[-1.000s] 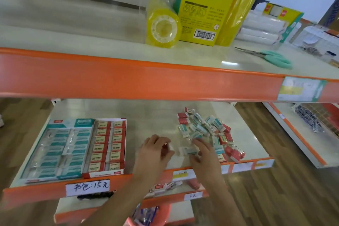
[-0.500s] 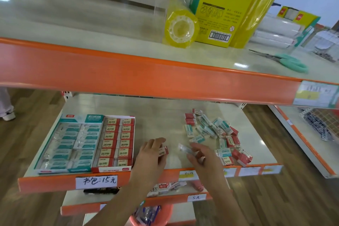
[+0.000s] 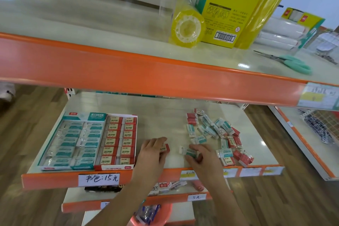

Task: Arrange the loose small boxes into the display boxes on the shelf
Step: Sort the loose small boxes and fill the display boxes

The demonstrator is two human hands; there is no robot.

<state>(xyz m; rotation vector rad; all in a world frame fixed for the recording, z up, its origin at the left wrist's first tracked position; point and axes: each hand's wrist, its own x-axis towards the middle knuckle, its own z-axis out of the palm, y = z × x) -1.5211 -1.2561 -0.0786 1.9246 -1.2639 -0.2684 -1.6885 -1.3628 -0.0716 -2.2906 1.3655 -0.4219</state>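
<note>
1. Left hand low over the shelf front, fingers curled round a red small box.
2. Right hand just beside it, fingers pinching a teal small box.
3. Right of that, the loose pile of red and teal boxes lies scattered.
4. Left of the hands, the red display box is full, touching the teal display box.
5. Above, scissors and a yellow tape roll sit on the upper shelf.
</note>
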